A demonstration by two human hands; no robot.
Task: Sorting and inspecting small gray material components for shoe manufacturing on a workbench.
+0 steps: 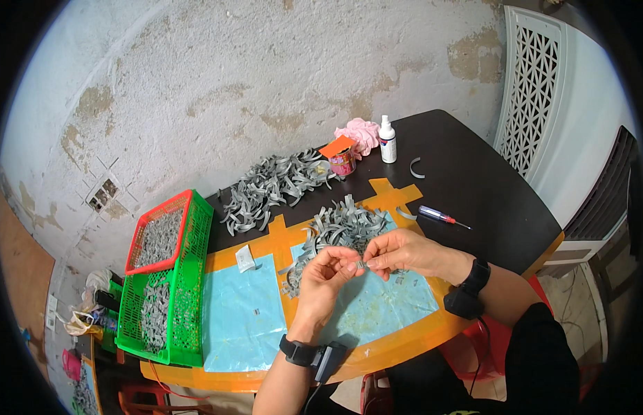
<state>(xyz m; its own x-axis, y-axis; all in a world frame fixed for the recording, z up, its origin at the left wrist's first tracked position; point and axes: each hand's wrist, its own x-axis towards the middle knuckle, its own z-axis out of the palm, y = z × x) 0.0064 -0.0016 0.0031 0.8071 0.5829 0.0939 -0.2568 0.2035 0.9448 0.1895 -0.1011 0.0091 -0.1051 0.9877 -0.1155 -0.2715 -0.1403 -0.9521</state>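
Over the blue sheet (397,311) taped to the table, my left hand (325,280) and my right hand (408,252) meet fingertip to fingertip. Pinched between them is a small grey piece (361,265), its exact kind too small to make out. Just beyond my fingers lies a heap of curved grey strips (345,221), partly hidden by my hands. Farther back along the wall rests a larger pile of similar strips (276,183). Small grey bits are scattered on the sheet near my right hand.
On the left, a red basket (186,228) sits atop a green basket (186,332), both holding small grey pieces. A white packet (244,259) lies on the sheet. Toward the back stand a tin (343,163), pink cloth (363,133) and white spray bottle (388,142); a screwdriver (439,215) lies right.
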